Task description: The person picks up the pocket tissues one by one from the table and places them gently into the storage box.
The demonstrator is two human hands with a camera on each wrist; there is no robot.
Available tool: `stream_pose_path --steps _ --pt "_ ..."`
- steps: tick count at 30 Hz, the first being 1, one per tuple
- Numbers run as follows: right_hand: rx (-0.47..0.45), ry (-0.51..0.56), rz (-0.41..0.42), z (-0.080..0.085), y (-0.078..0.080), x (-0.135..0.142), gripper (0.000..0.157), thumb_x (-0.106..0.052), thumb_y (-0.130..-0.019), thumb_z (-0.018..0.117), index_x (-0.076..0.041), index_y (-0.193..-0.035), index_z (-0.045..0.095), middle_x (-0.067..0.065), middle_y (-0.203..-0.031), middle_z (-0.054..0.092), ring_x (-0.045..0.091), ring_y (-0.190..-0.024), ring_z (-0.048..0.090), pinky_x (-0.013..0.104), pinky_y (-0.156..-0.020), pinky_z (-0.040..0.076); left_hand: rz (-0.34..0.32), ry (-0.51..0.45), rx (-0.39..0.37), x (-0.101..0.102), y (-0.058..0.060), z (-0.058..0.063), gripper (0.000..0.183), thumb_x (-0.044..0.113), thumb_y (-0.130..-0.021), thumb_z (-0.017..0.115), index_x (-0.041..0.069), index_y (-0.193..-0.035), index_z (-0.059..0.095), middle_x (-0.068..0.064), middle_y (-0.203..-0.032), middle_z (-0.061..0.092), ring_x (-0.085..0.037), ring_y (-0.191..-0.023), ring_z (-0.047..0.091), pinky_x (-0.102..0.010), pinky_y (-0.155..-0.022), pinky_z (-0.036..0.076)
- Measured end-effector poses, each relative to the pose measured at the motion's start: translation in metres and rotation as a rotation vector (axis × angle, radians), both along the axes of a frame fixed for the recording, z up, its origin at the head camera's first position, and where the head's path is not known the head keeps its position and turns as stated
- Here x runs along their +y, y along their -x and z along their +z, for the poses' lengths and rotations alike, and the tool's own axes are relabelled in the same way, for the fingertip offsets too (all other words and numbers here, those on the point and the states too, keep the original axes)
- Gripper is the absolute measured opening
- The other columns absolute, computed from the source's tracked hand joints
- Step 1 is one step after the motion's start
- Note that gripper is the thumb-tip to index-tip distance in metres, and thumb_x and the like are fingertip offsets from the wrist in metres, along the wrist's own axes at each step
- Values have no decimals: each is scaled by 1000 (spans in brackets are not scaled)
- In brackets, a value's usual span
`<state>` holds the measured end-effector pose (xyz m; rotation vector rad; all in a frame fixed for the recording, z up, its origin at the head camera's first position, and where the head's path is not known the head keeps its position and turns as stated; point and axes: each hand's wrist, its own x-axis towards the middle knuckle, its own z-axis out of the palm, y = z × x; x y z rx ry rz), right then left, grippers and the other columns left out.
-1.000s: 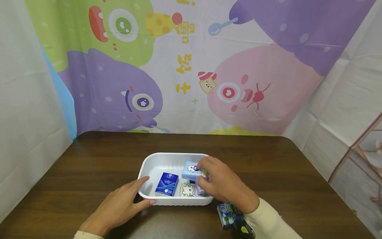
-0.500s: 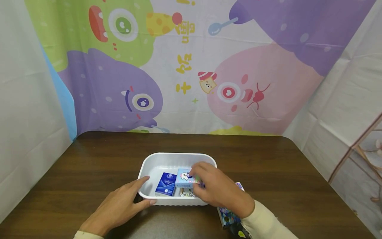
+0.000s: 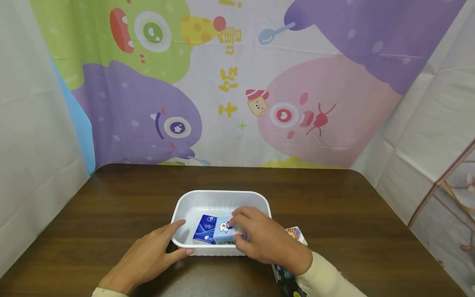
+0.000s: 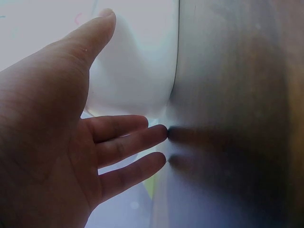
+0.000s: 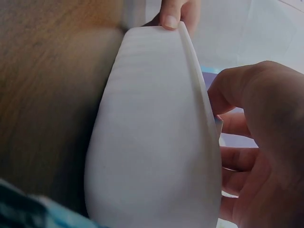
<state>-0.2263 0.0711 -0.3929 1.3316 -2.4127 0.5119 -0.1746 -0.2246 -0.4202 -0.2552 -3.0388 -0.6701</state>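
Note:
A white plastic basin (image 3: 213,251) stands on the table. At its left end is my left hand (image 3: 146,251), thumb at the front rim and fingers extended along the side; the left wrist view shows these fingers (image 4: 133,145) straight. Inside the basin lies a dark blue tissue pack (image 3: 204,229). My right hand (image 3: 269,239) reaches over the front right rim and pinches a light blue pack (image 3: 223,229) with a white cartoon animal on it, right beside the dark blue one. In the right wrist view the basin wall (image 5: 152,128) hides most of that pack.
Right of the basin, a colourful pack (image 3: 297,234) and a dark patterned pack (image 3: 281,273) lie partly under my right forearm. Near them is a black object (image 3: 295,289) with a yellow mark. A cartoon-printed cloth (image 3: 237,144) hangs behind the brown table (image 3: 315,185).
My right hand has moved left and toward me with the light blue pack, from the basin's right side to beside the dark blue pack. The left hand has stayed put.

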Motion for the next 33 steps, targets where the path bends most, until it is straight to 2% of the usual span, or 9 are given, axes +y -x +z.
stream_pose_path --steps 8,17,24,33 --pt "-4 -7 18 -2 -1 -2 19 -21 -93 66 -12 -109 69 6 -120 63 18 -113 59 33 -100 47 -3 -3 7 -1 0 0 90 79 -81 59 16 -146 52 -15 -139 58 -37 -124 57 -61 -95 46" --pt "-11 44 44 -7 -2 -4 17 -20 -93 66 -12 -107 68 7 -121 62 17 -113 60 32 -99 48 -15 0 40 -1 0 -2 91 81 -81 56 16 -145 53 -14 -137 60 -36 -122 58 -61 -94 47" --pt "-79 26 27 -7 -4 -6 16 -22 -96 63 -13 -109 67 6 -125 61 16 -115 59 33 -101 47 -20 -2 45 -2 0 -2 90 80 -82 57 16 -145 53 -14 -136 60 -36 -121 59 -60 -93 48" --pt "-73 30 33 -8 -5 -7 13 -16 -93 62 -14 -106 67 6 -124 62 16 -114 60 33 -100 47 -23 2 39 -1 -2 -2 87 77 -83 60 16 -145 53 -14 -136 60 -36 -121 59 -60 -93 48"
